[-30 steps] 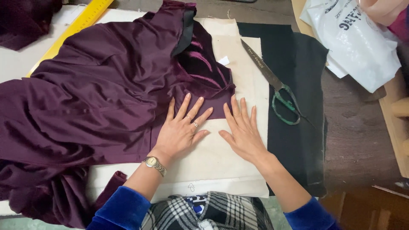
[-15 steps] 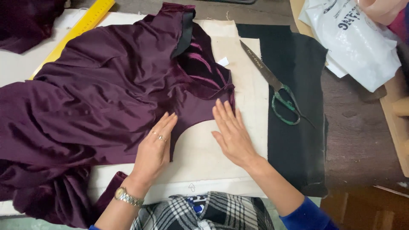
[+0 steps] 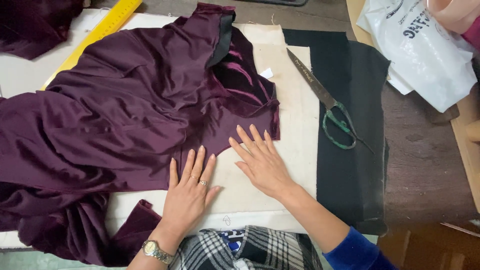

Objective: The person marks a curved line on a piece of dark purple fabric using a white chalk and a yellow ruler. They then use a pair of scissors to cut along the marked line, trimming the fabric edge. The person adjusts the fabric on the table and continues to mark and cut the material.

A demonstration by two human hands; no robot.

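A dark purple velvet garment (image 3: 120, 115) lies spread over a cream pattern sheet (image 3: 295, 100) on the table. My left hand (image 3: 189, 192) rests flat, fingers apart, with its fingertips on the garment's lower edge; it wears a ring and a wristwatch. My right hand (image 3: 262, 160) lies flat on the cream sheet, fingertips touching the garment's curved cut edge. Neither hand grips anything.
Large scissors with green handles (image 3: 325, 102) lie to the right, across the cream sheet and a black cloth (image 3: 350, 170). A yellow ruler (image 3: 102, 31) lies at the upper left. A white plastic bag (image 3: 425, 55) sits at the upper right. Checked fabric (image 3: 250, 250) is near my body.
Both hands have slid left and toward me across the cloth, the left more than the right, smoothing the garment's lower edge.
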